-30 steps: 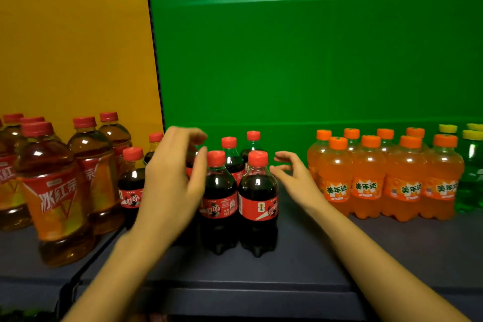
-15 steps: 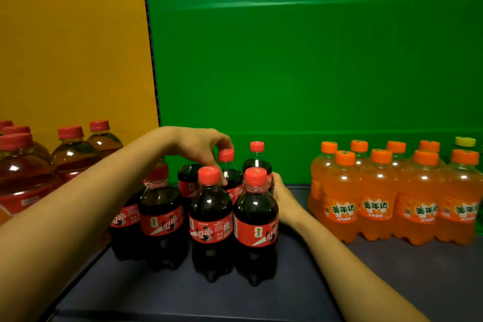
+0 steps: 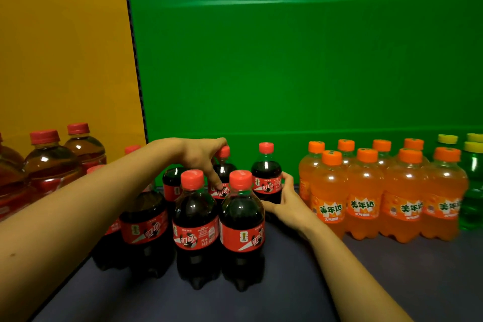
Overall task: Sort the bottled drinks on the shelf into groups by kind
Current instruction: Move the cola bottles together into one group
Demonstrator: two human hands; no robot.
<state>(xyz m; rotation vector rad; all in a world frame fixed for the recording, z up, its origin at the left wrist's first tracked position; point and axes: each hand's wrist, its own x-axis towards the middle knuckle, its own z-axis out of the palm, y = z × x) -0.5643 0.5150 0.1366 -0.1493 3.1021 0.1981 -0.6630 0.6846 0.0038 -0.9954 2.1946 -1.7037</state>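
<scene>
The cola bottles (image 3: 241, 219) are clear, glossy plastic with smooth red caps and shiny printed labels. The orange soda bottles (image 3: 364, 198) have the same glossy plastic. The dark shelf (image 3: 392, 282) looks matt and smooth, as do the green back panel (image 3: 300, 60) and the yellow panel (image 3: 60, 47).

eight orange soda bottles (image 3: 366, 193), three green soda bottles (image 3: 473, 191)

My left hand (image 3: 201, 155): bare, no glove, no ring that I can see.
My right hand (image 3: 286, 202): bare as well, fingers plain, nothing on them.
My forearms: both uncovered up to the frame's edge, no sleeve showing.
My wrists: no watch, no band, no bracelet.
My left forearm: one small dark spot near the frame's left edge.
</scene>
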